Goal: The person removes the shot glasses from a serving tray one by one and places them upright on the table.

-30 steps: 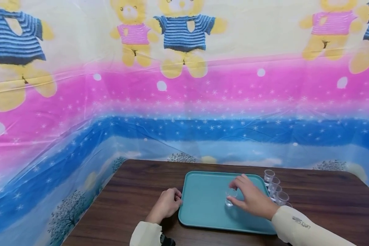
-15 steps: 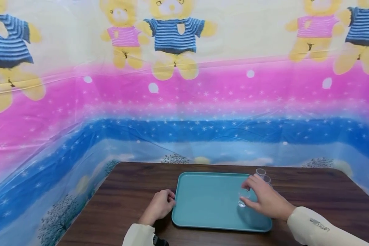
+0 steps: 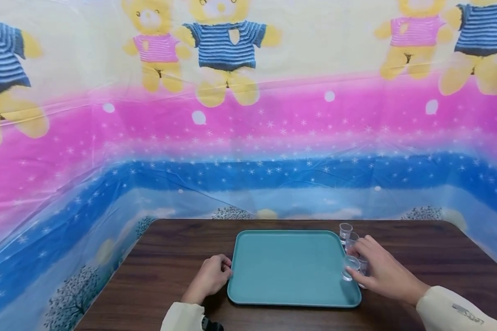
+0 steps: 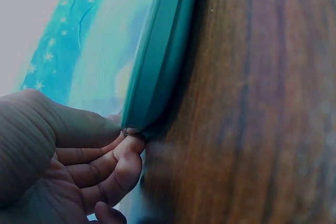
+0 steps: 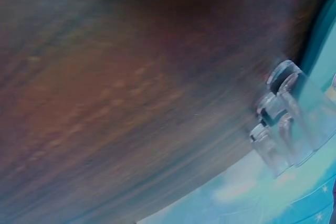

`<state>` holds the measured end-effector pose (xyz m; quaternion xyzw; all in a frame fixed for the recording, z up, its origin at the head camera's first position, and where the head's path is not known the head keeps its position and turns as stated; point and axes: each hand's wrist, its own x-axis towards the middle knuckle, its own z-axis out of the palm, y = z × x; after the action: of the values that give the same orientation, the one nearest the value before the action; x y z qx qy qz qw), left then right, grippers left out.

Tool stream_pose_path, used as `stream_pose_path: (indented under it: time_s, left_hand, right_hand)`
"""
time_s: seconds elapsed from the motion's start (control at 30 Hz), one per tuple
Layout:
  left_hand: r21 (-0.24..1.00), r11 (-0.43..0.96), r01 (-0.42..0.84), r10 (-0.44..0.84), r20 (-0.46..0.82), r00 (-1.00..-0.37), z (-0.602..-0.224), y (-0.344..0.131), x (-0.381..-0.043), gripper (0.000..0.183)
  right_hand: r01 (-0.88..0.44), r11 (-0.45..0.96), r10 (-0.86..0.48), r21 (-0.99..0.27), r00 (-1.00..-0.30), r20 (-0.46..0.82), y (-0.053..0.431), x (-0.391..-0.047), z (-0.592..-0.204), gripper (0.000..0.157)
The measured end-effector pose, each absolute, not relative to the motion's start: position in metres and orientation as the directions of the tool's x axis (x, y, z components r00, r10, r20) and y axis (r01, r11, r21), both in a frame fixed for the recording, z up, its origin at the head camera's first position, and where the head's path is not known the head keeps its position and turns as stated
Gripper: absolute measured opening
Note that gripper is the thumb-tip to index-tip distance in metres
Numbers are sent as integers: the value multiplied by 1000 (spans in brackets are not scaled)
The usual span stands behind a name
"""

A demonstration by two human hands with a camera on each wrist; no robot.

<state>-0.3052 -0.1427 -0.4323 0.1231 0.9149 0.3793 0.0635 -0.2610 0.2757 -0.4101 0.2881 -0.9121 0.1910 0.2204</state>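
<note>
A teal tray (image 3: 290,271) lies on the table in the head view. My left hand (image 3: 210,277) pinches its left edge; the left wrist view shows the thumb and curled fingers meeting at the tray rim (image 4: 160,61). Between the thumb and fingers of my right hand (image 3: 387,273) is a small clear shot glass (image 3: 349,271), held upright at the tray's right edge. Several similar shot glasses (image 3: 345,231) stand in a row along that side, some partly hidden behind the right hand. The right wrist view catches clear glasses (image 5: 270,148) at its right side, beside the tray.
The dark wooden table (image 3: 178,248) runs back to a patterned cloth (image 3: 248,174) hung behind and at the left. A dark band (image 3: 212,324) sits at the left cuff.
The right hand has carried the shot glass rightward from above the tray to its right edge, beside the row. The left hand stays at the tray's left edge. The head view has shifted slightly.
</note>
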Motion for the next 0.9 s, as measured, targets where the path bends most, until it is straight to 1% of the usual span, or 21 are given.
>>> stream_pose_path:
  time_s: [0.17,0.33,0.6,0.77,0.87,0.9]
  left_hand:
    - [712,679,180,278,-22,-960,-431,-144,-303,13]
    - [710,685,165,267,-33,-963,-428,-150,-302,14]
    - [698,702,141,238,-43,-970,-427,-159,-299,13]
    - [691,708,147,228,-26,-973,-426,-159,-298,12]
    - [690,706,160,229,-8,-973,-425,-159,-298,13]
    - [686,706,175,226,17,-974,-425,-158,-298,14]
  right_hand:
    - [-621,760,-448,-192,-714,538,284,-248,-412,26]
    - [-629,764,-451,-142,-679,580,290,-240,-415,32]
    - [-637,750,-452,-179,-691,565,292,-233,-430,34]
    - [-610,765,-415,-208,-713,565,291,-232,-433,35]
    - [-602,772,-404,-202,-711,575,290,-234,-431,35]
    - [-600,774,-399,-201,-710,581,289,-235,-429,35]
